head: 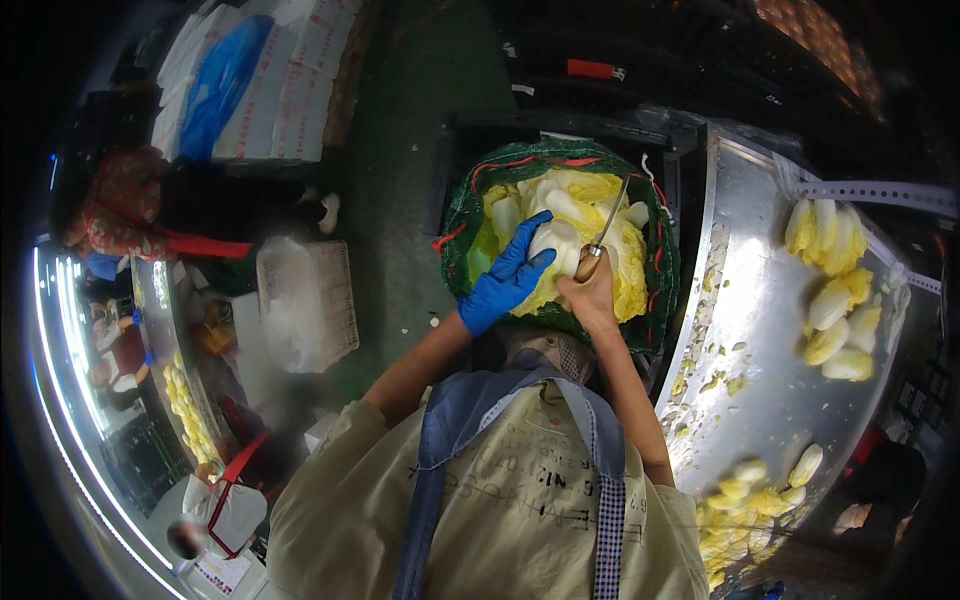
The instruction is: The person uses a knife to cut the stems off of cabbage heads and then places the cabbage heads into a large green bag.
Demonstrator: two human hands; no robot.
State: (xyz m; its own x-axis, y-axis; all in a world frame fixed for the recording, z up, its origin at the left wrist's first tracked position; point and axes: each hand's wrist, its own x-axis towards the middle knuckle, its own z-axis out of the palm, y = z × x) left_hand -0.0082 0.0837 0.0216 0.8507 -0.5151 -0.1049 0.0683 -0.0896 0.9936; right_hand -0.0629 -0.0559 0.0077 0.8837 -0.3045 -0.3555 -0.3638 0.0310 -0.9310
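My left hand (pixel 514 281), in a blue glove, grips a pale napa cabbage (pixel 556 241) from its left side. The bare right hand (pixel 592 289) holds a knife by its wooden handle (pixel 589 264), and the thin blade (pixel 616 206) points up and away from me. Both hands are above a green mesh sack (pixel 457 225) with red ties, its mouth spread wide. Yellow cabbage leaves and heads (pixel 626 259) fill the sack beneath the hands. The right fingers are partly hidden behind the handle, so whether they also touch the cabbage I cannot tell.
A metal table (pixel 757 300) on the right bears trimmed cabbages (pixel 829 322), scraps and a nearer pile (pixel 739 517). Left of me stand a white plastic crate (pixel 307 304) and stacked white boxes (pixel 262 112). Other people (pixel 124 202) are at the far left, beside another table with cabbages.
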